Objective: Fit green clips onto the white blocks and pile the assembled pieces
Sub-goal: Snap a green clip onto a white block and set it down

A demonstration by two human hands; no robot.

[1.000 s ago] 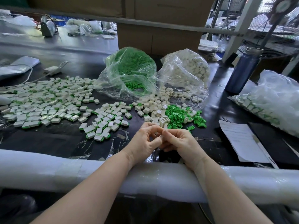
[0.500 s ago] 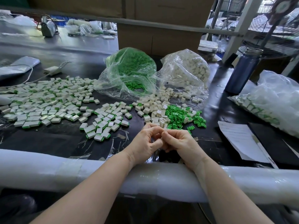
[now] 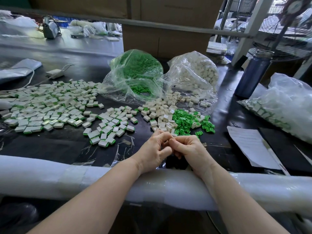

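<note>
Hands meet near the table edge: our left hand and right hand curl together, pinching something we cannot see. Loose small green plastic clips and white blocks lie just beyond, finished pieces far left.

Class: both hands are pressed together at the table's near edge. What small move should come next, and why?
Probably the left hand drops a finished piece onto the assembled pile just to its left. Both hands, the right hand too, are curled fingertip to fingertip, seemingly pressing parts together, though the piece itself is hidden.
</note>
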